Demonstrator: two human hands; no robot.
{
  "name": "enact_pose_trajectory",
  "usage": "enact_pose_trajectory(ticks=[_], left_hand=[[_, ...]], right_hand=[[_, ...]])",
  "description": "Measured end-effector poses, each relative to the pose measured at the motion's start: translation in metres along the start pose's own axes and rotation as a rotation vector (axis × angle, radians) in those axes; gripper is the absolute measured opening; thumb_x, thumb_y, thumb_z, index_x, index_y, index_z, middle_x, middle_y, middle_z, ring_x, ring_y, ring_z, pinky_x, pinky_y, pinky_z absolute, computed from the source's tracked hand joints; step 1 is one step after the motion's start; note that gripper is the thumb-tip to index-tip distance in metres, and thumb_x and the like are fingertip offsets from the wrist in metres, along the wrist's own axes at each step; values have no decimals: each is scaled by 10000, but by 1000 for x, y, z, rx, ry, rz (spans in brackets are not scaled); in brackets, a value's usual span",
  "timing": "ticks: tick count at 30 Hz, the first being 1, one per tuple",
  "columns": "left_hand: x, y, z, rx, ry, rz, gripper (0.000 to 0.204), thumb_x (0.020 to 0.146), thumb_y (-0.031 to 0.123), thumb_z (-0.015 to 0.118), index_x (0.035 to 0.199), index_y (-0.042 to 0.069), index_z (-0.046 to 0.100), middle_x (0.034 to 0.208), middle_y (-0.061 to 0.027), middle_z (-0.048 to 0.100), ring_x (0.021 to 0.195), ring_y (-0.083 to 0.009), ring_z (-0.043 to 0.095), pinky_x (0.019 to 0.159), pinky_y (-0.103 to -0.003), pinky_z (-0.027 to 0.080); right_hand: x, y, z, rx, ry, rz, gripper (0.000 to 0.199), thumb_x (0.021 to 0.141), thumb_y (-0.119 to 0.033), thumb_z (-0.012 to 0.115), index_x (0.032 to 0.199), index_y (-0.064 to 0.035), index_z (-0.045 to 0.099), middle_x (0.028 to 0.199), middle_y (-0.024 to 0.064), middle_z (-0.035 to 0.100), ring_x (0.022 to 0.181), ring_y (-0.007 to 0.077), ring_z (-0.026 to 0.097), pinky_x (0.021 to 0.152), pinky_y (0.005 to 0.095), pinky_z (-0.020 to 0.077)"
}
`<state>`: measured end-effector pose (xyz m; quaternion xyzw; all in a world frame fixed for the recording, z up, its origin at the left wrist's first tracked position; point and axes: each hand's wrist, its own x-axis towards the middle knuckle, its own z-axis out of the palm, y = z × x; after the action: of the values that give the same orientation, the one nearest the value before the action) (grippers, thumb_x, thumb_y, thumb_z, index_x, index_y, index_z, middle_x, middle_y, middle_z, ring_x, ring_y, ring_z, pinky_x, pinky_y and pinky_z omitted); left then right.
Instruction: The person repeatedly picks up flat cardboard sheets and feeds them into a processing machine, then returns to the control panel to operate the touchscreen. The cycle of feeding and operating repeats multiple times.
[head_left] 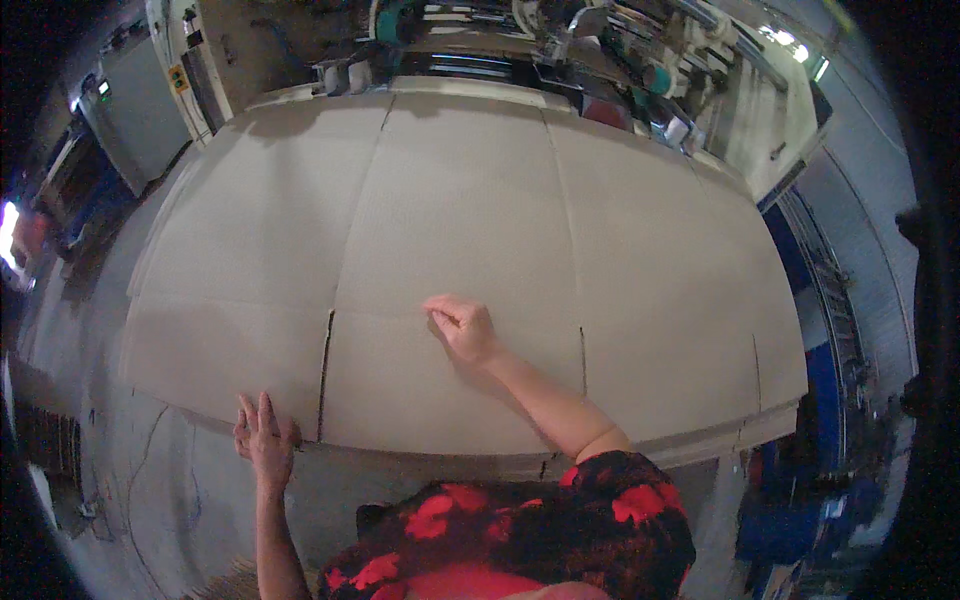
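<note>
A wide sheet of brown cardboard (450, 240) lies flat before me, with crease lines and dark slots cut into its near part. It tops a stack whose layered edges show at the near right. My left hand (265, 435) is at the near edge, left of one slot, its fingers stretched out and apart on the board. Over the middle panel is my right hand (465, 325), fingers curled and pressed together, near a cross crease. Whatever its fingertips may hold is hidden or too small to make out.
A machine (480, 45) with rollers and teal parts stands along the far edge of the sheets. To the far left is a grey cabinet (145, 110). Blue equipment (825, 400) runs along the right side. Grey floor (160, 480) shows at the near left.
</note>
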<state>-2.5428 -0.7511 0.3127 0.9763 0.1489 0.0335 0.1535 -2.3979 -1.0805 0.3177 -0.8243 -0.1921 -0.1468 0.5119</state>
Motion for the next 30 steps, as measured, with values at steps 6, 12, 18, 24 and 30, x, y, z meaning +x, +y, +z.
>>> enact_pose_trajectory(ticks=[6, 12, 18, 24, 30], left_hand=[[0, -26, -21, 68, -47, 275, 569, 786, 343, 612, 1285, 132, 439, 1438, -149, 231, 1222, -358, 318, 1016, -532, 96], [23, -102, -31, -383, -149, 827, 536, 773, 275, 635, 1253, 119, 454, 1249, -117, 486, 1127, -328, 435, 946, -465, 316], [9, -263, -77, -662, -257, 789, 443, 860, 199, 548, 1269, 73, 433, 1200, -139, 517, 1097, -314, 487, 917, -404, 401], [19, -398, -112, -650, 10, 431, 366, 859, 198, 557, 1214, 123, 509, 1075, -111, 596, 929, -288, 573, 809, -385, 462], [66, -473, -117, -870, -19, 376, 318, 843, 160, 588, 1155, 104, 563, 1040, -97, 624, 967, -229, 598, 852, -339, 464]], right_hand=[[26, -12, 29, -111, 8, -83, 154, 775, -52, 555, 899, -33, 645, 872, 123, 645, 760, 236, 630, 654, 321, 482], [94, -73, 182, -115, -210, -398, 249, 808, -106, 516, 1011, 2, 612, 1044, 150, 607, 974, 243, 570, 845, 321, 440], [154, -107, 300, -310, -116, -280, 265, 735, -84, 560, 976, 9, 619, 1014, 149, 614, 976, 296, 574, 875, 353, 427], [164, -73, 325, -555, 68, -136, 217, 764, -109, 528, 912, 28, 607, 960, 167, 603, 929, 320, 558, 838, 376, 433], [163, -74, 325, -796, 60, -11, 214, 779, -113, 516, 897, 40, 608, 988, 176, 595, 1002, 329, 520, 881, 386, 407]])
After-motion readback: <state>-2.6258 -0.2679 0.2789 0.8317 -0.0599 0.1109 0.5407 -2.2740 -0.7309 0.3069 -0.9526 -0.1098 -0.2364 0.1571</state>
